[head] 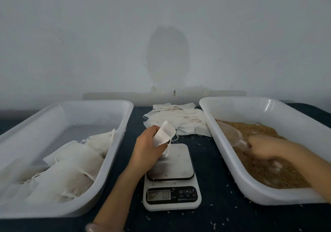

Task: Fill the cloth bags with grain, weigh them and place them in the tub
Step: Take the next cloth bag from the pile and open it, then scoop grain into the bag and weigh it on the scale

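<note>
L hand (148,142) pinches empty cloth bag (163,134) above scale (172,161), centre; R hand (259,143), blurred, grips clear scoop (232,136) in grain (268,169), right tub (225,153). Risk: floppy narrow bag mouth, grain spills onto desk (211,160), skews wt.

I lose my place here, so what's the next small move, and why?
Probably bring a scoopful to the cloth bag: the left hand holds it, empty, above the scale, and the right hand seems to grip the scoop in the grain tub.

Left hand (150,143) at centre, curled round a cloth bag (164,134); right hand (262,144) blurred, fist round a clear scoop (232,135).
</note>
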A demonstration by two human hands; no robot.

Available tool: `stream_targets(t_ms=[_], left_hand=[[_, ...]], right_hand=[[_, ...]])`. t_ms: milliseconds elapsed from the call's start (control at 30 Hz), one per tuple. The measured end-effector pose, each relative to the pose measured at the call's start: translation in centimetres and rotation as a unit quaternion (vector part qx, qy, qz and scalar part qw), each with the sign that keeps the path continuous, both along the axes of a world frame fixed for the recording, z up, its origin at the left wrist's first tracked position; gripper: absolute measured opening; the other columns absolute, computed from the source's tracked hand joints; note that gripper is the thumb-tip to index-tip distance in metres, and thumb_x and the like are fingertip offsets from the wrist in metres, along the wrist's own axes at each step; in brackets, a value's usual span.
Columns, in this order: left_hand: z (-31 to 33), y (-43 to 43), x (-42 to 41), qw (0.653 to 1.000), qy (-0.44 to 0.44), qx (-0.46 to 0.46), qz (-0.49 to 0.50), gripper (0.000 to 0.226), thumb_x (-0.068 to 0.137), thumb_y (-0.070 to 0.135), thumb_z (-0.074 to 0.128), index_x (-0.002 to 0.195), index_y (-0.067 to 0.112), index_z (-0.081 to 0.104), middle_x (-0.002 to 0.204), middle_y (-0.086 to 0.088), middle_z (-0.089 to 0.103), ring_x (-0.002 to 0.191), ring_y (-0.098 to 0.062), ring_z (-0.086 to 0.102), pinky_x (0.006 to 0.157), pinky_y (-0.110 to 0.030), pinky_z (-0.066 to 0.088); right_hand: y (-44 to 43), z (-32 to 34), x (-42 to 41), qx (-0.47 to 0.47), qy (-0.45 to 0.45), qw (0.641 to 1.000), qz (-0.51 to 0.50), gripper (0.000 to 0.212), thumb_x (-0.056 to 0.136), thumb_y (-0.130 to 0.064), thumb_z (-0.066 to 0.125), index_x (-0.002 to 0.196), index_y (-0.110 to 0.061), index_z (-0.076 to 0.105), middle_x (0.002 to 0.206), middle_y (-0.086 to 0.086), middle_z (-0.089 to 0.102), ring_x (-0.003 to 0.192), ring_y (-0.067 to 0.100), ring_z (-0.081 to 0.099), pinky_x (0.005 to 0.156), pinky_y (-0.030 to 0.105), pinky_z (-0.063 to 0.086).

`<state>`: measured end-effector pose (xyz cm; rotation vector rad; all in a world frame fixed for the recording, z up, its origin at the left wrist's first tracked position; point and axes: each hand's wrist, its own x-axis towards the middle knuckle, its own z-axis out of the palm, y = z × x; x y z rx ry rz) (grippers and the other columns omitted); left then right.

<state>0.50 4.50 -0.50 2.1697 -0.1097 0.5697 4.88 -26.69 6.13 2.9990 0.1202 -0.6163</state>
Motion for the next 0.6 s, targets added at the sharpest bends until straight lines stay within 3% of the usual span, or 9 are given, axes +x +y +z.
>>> stream_targets(t_ms=[100, 233, 300, 367, 467, 533, 600], left_hand=[[-0.1, 0.1, 0.0, 1.000, -0.002, -0.002, -0.001, 0.035, 0.083, 0.016, 0.072, 0.074, 0.037, 0.046, 0.078, 0.013, 0.056, 0.075, 0.011, 0.051, 0.061, -0.006, 0.039], [-0.1, 0.2, 0.0, 1.000, -0.008, -0.001, -0.004, 0.034, 0.083, 0.015, 0.071, 0.074, 0.037, 0.047, 0.078, 0.014, 0.055, 0.075, 0.012, 0.051, 0.061, -0.005, 0.038], [0.0, 0.2, 0.0, 1.000, -0.009, -0.003, -0.005, 0.034, 0.083, 0.014, 0.071, 0.075, 0.037, 0.047, 0.078, 0.013, 0.055, 0.075, 0.011, 0.051, 0.062, -0.006, 0.038], [0.0, 0.2, 0.0, 1.000, -0.008, -0.007, -0.009, 0.034, 0.083, 0.013, 0.070, 0.075, 0.037, 0.047, 0.077, 0.012, 0.055, 0.074, 0.009, 0.052, 0.062, -0.007, 0.039], [0.0, 0.2, 0.0, 1.000, -0.005, -0.008, -0.013, 0.034, 0.082, 0.012, 0.070, 0.074, 0.036, 0.047, 0.076, 0.012, 0.055, 0.073, 0.009, 0.052, 0.061, -0.008, 0.039], [-0.1, 0.2, 0.1, 1.000, -0.001, -0.007, -0.014, 0.033, 0.082, 0.012, 0.070, 0.074, 0.035, 0.047, 0.077, 0.011, 0.055, 0.072, 0.009, 0.051, 0.061, -0.008, 0.040], [-0.1, 0.2, 0.1, 1.000, 0.000, -0.009, -0.014, 0.033, 0.081, 0.012, 0.069, 0.073, 0.034, 0.047, 0.075, 0.010, 0.055, 0.071, 0.008, 0.051, 0.061, -0.009, 0.040]], right_hand=[[-1.3, 0.1, 1.7, 0.061, -0.041, 0.996, -0.050, 0.023, 0.105, -0.019, 0.040, 0.089, -0.018, 0.056, 0.095, 0.009, 0.066, 0.079, 0.020, 0.065, 0.067, 0.027, 0.052], [-4.7, 1.5, 4.2, 0.131, -0.072, 0.967, -0.206, 0.005, 0.097, 0.004, 0.048, 0.102, 0.003, 0.049, 0.088, 0.023, 0.057, 0.069, 0.032, 0.059, 0.044, 0.031, 0.045], [-6.1, 1.2, 4.8, 0.084, -0.064, 0.963, -0.246, 0.029, 0.096, 0.008, 0.046, 0.125, 0.013, 0.043, 0.094, 0.026, 0.056, 0.065, 0.029, 0.057, 0.043, 0.030, 0.044], [-6.4, 0.1, 4.7, 0.050, -0.069, 0.968, -0.237, 0.045, 0.100, 0.005, 0.039, 0.144, 0.011, 0.029, 0.107, 0.023, 0.052, 0.080, 0.027, 0.059, 0.054, 0.027, 0.048], [-5.4, -1.3, 3.8, 0.029, -0.051, 0.986, -0.159, 0.047, 0.106, -0.006, 0.027, 0.152, -0.002, 0.018, 0.144, 0.021, 0.042, 0.122, 0.027, 0.053, 0.095, 0.028, 0.046], [-4.9, -1.9, 3.6, 0.103, -0.022, 0.981, -0.161, 0.044, 0.107, -0.009, 0.028, 0.148, 0.000, 0.022, 0.135, 0.021, 0.052, 0.108, 0.026, 0.062, 0.093, 0.034, 0.051], [-4.2, -1.5, 3.3, 0.170, -0.015, 0.974, -0.151, 0.034, 0.106, -0.014, 0.031, 0.138, -0.001, 0.032, 0.114, 0.016, 0.061, 0.077, 0.020, 0.063, 0.067, 0.032, 0.056]])
